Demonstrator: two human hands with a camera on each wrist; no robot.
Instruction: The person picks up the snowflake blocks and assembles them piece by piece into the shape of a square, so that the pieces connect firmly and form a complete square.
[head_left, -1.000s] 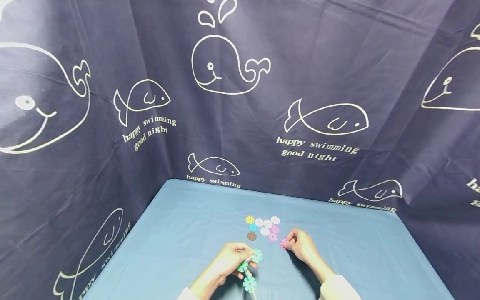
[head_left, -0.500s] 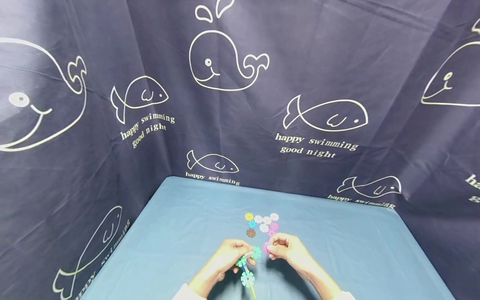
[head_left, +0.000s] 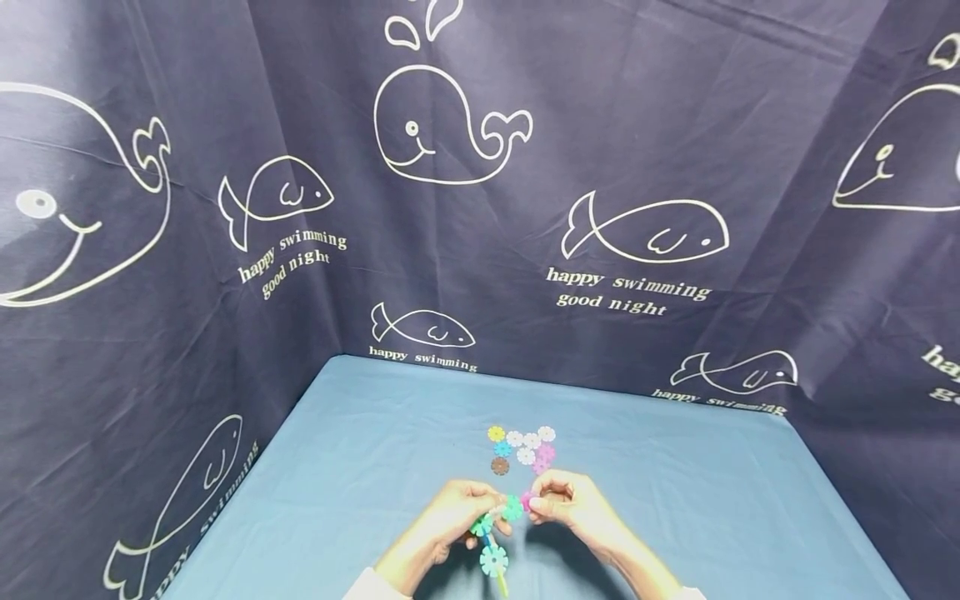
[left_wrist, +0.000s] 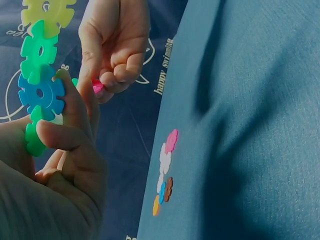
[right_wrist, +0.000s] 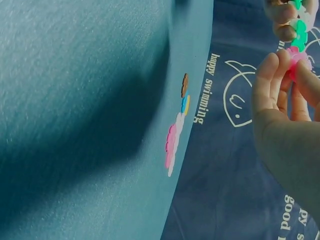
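Note:
My left hand (head_left: 456, 510) holds a chain of notched snowflake discs between thumb and fingers. In the left wrist view the chain runs down from a yellow disc (left_wrist: 50, 12) through a green disc (left_wrist: 37, 52) and a blue disc (left_wrist: 42, 92) to another green disc (left_wrist: 35, 132) by the thumb. With thumb and fingertips, my right hand (head_left: 576, 502) pinches a pink snowflake disc (right_wrist: 299, 64). Its edge meets the green end disc (right_wrist: 299, 36) of the chain; how deep the notches sit is hidden by fingers.
On the blue tabletop (head_left: 360, 450) beyond the hands lie loose discs: a yellow one (head_left: 496, 434), a blue one (head_left: 502, 449), a brown one (head_left: 499, 467), several white ones (head_left: 531, 441) and some pink ones (head_left: 544, 455). A dark printed curtain (head_left: 480, 250) surrounds the table.
My right hand has carried the pink disc leftward from beside the loose discs to the green end disc of the chain. The left hand has kept its hold, almost unmoved.

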